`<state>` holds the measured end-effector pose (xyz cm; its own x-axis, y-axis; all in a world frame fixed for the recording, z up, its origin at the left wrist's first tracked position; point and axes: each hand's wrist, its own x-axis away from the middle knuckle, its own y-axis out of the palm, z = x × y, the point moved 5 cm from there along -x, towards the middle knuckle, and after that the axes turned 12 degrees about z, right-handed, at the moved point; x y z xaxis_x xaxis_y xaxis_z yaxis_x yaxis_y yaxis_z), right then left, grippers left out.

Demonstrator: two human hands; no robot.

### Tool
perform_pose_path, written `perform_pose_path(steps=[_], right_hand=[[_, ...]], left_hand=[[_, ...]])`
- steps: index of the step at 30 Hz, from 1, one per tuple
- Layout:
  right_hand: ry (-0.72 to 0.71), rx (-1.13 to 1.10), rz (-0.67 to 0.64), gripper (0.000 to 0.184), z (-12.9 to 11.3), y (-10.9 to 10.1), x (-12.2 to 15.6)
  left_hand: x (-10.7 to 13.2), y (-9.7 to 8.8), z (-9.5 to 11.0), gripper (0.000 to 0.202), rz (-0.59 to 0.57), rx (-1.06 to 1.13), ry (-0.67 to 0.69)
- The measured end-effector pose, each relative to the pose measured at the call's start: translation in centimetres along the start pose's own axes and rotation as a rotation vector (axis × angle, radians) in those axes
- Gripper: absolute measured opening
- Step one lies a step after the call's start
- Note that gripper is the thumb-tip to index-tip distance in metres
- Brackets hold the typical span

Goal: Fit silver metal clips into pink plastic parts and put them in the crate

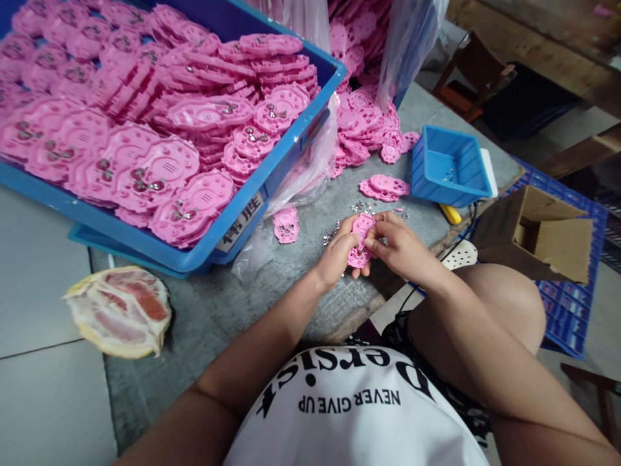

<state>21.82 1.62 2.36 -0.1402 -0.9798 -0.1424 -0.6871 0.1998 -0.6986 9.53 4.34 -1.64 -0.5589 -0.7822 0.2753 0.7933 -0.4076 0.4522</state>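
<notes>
A pink plastic toy panel (361, 226) is held between my two hands, over the near edge of the grey table. My left hand (337, 254) grips it from the left, thumb on its face and fingertips showing under its lower end. On the right side, my right hand (395, 243) has thumb and fingers closed at the panel. Whether a small part is pinched there I cannot make out. Small metal pieces (332, 233) lie scattered just beyond and beside my hands. One loose pink panel (286, 225) lies flat to the left, and a few more panels (385, 187) lie ahead.
A large blue crate (284, 175) of stacked pink panels with metal bits fills the upper left. Behind, a plastic bag (412, 39) spills more panels. A small blue bin (451, 168), a cardboard box (524, 233) and a cut pomelo (121, 310) stand around.
</notes>
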Motion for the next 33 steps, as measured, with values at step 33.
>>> perform_pose_path(steps=[33], right_hand=[[0.062,0.137,0.293,0.013,2.1,-2.7,-0.7]], left_hand=[[-0.4,-3.1,3.0,0.031,0.490,0.163,0.286]])
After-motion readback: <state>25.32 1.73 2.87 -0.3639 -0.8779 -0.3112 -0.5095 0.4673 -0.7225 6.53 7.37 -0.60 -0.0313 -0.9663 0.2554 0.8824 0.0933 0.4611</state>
